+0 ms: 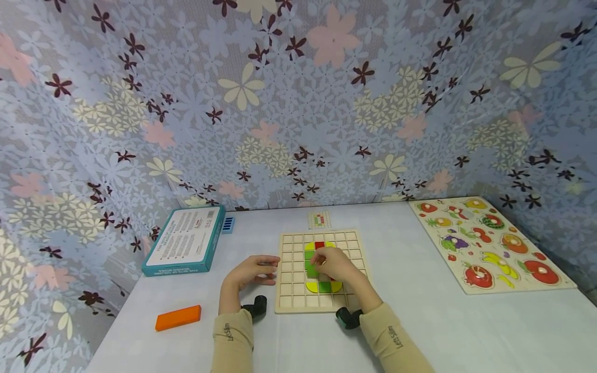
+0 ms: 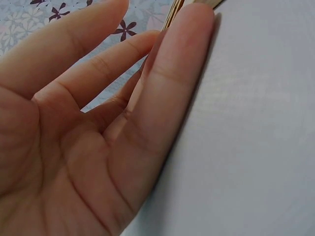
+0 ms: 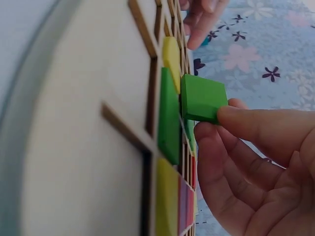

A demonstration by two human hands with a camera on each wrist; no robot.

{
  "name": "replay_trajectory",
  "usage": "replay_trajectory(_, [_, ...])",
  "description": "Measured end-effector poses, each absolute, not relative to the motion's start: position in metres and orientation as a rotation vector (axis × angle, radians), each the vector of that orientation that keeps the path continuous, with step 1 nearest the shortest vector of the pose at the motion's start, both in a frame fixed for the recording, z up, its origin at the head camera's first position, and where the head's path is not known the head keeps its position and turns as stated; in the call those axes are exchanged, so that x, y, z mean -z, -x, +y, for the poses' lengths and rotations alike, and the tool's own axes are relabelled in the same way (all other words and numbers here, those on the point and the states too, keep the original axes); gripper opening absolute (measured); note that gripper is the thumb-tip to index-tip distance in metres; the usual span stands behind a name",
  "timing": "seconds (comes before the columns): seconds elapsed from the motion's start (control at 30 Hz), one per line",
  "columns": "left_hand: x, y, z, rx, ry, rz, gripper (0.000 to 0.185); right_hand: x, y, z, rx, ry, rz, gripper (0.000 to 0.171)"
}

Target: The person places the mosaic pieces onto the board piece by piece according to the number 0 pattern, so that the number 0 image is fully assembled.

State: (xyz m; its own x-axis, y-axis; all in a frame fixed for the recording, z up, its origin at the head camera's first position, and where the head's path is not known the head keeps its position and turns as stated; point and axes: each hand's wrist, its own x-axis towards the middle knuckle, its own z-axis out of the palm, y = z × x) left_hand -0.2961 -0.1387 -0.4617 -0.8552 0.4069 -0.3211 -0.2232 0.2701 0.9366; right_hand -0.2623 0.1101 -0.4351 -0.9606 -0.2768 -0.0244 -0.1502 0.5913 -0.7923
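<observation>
A wooden grid board (image 1: 291, 303) lies on the table, with yellow, green and red tiles set in its middle squares. Over those tiles my right hand (image 1: 335, 263) pinches a square green tile (image 3: 205, 98) between thumb and fingers; in the right wrist view that tile stands tilted just off the board. Along the board's left edge my left hand (image 1: 252, 272) has its fingers extended, fingertips at the rim and nothing held. The left wrist view shows the palm and the little finger (image 2: 167, 83) by the board's edge. Part of the tile pattern is hidden beneath my right hand.
A small pattern card (image 1: 319, 219) lies behind the board. To the left are a teal box (image 1: 184, 241), a small blue piece (image 1: 228, 225) and an orange block (image 1: 178, 317). A fruit puzzle board (image 1: 489, 246) lies at the right. A flowered cloth (image 1: 298, 103) hangs behind the table.
</observation>
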Motion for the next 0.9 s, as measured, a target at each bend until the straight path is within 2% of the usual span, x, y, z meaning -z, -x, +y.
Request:
replay_trajectory(0.47, [0.4613, 0.2963, -0.1381, -1.616, -0.147, 2.040, 0.042, 0.4390, 0.2603, 0.1058, 1.221, 0.389, 2.704, 0.007])
replay_trajectory(0.7, [0.4623, 0.2965, -0.1383, -1.623, -0.167, 2.046, 0.042, 0.4369, 0.2598, 0.1058, 1.162, 0.397, 2.745, 0.001])
replay_trajectory(0.9, [0.4615, 0.2961, -0.1377, -1.621, -0.159, 2.048, 0.042, 0.4371, 0.2606, 0.1059, 1.133, 0.363, 2.736, 0.007])
